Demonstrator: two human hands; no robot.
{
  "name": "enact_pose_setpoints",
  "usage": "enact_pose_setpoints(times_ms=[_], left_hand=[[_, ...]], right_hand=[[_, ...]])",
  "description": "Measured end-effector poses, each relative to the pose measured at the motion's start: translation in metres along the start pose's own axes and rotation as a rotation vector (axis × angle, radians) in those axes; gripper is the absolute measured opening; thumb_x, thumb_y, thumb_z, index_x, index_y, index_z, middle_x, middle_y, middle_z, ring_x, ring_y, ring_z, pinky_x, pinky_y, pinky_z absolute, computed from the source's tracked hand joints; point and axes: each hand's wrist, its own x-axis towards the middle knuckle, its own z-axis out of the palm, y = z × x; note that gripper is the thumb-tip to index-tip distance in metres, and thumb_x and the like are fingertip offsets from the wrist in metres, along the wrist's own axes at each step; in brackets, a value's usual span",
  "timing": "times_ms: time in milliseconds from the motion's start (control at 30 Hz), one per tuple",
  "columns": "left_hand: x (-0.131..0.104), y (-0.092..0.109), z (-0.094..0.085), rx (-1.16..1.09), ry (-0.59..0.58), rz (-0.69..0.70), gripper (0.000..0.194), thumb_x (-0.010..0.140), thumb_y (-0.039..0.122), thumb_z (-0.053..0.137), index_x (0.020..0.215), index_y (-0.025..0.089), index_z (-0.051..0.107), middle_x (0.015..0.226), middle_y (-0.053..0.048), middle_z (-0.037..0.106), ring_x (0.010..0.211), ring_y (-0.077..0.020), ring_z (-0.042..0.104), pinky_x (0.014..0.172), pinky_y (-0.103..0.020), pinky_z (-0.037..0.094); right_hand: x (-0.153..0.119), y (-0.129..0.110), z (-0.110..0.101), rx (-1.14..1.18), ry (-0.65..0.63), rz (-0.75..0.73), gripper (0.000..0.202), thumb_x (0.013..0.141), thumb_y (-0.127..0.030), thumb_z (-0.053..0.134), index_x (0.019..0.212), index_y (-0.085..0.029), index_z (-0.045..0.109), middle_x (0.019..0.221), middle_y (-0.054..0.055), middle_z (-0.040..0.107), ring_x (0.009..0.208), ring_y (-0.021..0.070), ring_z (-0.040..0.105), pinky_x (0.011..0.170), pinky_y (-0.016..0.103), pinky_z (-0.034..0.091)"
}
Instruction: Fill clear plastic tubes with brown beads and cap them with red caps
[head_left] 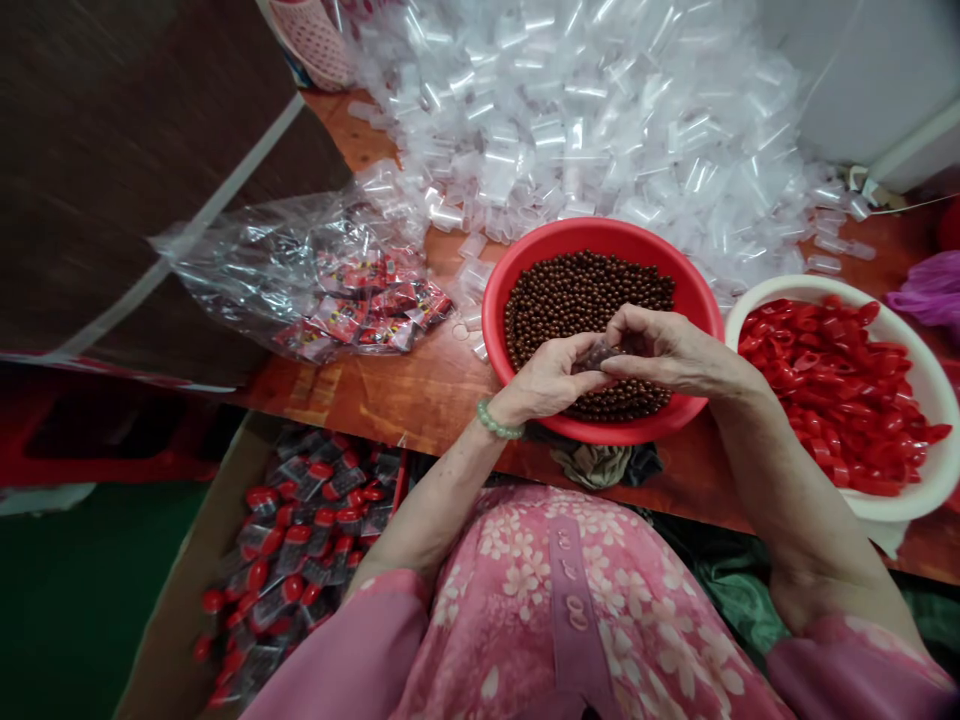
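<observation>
brown wood table [367, 395] is running across the view, green floor [67, 600] showing lower left, dark board [135, 120] standing far left. below the table's front edge, a carton [169, 600] is holding capped tubes [300, 545]. on the table next, a clear bag [236, 255] is lying with red packets [367, 310] inside. then a bare patch of wood, then the red basin [495, 300] holding brown beads [581, 290]. loose tubes [555, 130] are heaping up behind it.

left hand [551, 378], bracelet [499, 421] on its wrist, and right hand [671, 350] are meeting over the red basin, both pinched narrow on one small clear piece [600, 354]; it's looking dark inside, fingers hiding most of it. right of that, white basin [934, 385] is sitting close by, contact unclear, red caps [840, 375] filling it. purple bag [934, 290] is lying far right.

risks, my read: slack pinch or tilt could be dropping the piece or its contents, likely into the beads. red basin is sitting near the front edge, cloth [596, 466] bunched below; a forearm bump could be tipping it. right forearm is passing near the white basin, so a wide sweep could be scattering caps. heap is crowding the back; freest room is front left.
</observation>
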Motion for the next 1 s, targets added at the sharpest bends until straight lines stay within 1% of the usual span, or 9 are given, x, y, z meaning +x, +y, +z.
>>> enact_pose_setpoints(times_ms=[133,300,433,533,633,700,800,900,1000], left_hand=[[0.002,-0.002,0.0,-0.01,-0.02,0.033,0.035,0.083,0.026,0.071,0.116,0.012,0.069,0.104,-0.006,0.07,0.098,-0.017,0.064,0.089,-0.027,0.051],[0.002,-0.006,-0.002,0.002,0.001,0.006,0.035,0.083,0.023,0.071,0.118,0.014,0.071,0.108,-0.006,0.073,0.1,-0.0187,0.066,0.093,-0.031,0.054],[0.002,-0.01,-0.004,-0.058,0.05,0.002,0.048,0.081,0.02,0.072,0.128,0.013,0.067,0.116,-0.008,0.073,0.103,-0.0188,0.067,0.099,-0.033,0.054],[0.002,-0.008,-0.005,-0.182,0.047,-0.019,0.052,0.08,0.023,0.075,0.13,0.013,0.066,0.115,-0.008,0.073,0.1,-0.0179,0.069,0.1,-0.034,0.054],[0.001,-0.004,-0.004,-0.255,0.02,-0.031,0.049,0.08,0.025,0.076,0.127,0.014,0.066,0.113,-0.008,0.073,0.096,-0.0166,0.069,0.097,-0.033,0.056],[0.001,-0.002,-0.004,-0.226,-0.003,-0.026,0.041,0.081,0.025,0.075,0.119,0.013,0.069,0.108,-0.006,0.073,0.095,-0.0162,0.068,0.095,-0.032,0.055],[0.001,-0.003,-0.004,-0.128,-0.019,-0.028,0.03,0.082,0.026,0.073,0.109,0.012,0.072,0.101,-0.006,0.073,0.093,-0.0159,0.066,0.091,-0.03,0.054],[0.002,-0.005,-0.005,-0.113,-0.014,-0.008,0.034,0.082,0.027,0.073,0.113,0.013,0.071,0.105,-0.006,0.074,0.097,-0.0178,0.066,0.093,-0.031,0.053],[0.002,-0.004,-0.006,-0.121,-0.016,0.027,0.037,0.084,0.029,0.073,0.118,0.014,0.071,0.111,-0.007,0.074,0.104,-0.0198,0.067,0.099,-0.034,0.052]], right_hand=[[0.001,0.001,0.0,0.066,0.025,0.033,0.029,0.079,-0.041,0.08,0.087,-0.022,0.06,0.078,-0.001,0.06,0.07,0.0146,0.053,0.062,0.028,0.041],[0.001,0.007,0.008,0.276,0.161,0.0,0.046,0.073,-0.051,0.088,0.072,-0.022,0.052,0.083,0.001,0.063,0.075,0.0149,0.056,0.068,0.029,0.047],[-0.004,0.012,0.006,0.292,0.246,0.024,0.045,0.07,-0.052,0.09,0.071,-0.022,0.056,0.077,0.0,0.064,0.07,0.0135,0.056,0.064,0.028,0.046],[-0.009,0.016,0.003,0.252,0.282,0.021,0.038,0.07,-0.051,0.09,0.078,-0.023,0.066,0.076,-0.001,0.065,0.068,0.0137,0.057,0.064,0.029,0.047],[-0.012,0.018,0.004,0.206,0.295,-0.019,0.032,0.074,-0.048,0.088,0.09,-0.025,0.074,0.085,0.0,0.071,0.077,0.0159,0.064,0.074,0.031,0.053],[-0.012,0.018,0.007,0.165,0.269,-0.041,0.029,0.079,-0.045,0.084,0.098,-0.025,0.076,0.093,0.001,0.075,0.084,0.0177,0.068,0.081,0.033,0.055],[-0.01,0.015,0.012,0.068,0.243,-0.068,0.027,0.085,-0.041,0.079,0.106,-0.025,0.076,0.098,0.002,0.077,0.087,0.019,0.07,0.082,0.033,0.056],[-0.008,0.012,0.012,-0.052,0.214,-0.111,0.031,0.089,-0.041,0.074,0.115,-0.024,0.077,0.099,0.004,0.076,0.087,0.02,0.069,0.08,0.034,0.055],[-0.008,0.009,0.01,-0.16,0.164,-0.158,0.041,0.09,-0.043,0.073,0.126,-0.025,0.075,0.095,0.005,0.072,0.081,0.0185,0.065,0.075,0.033,0.052]])
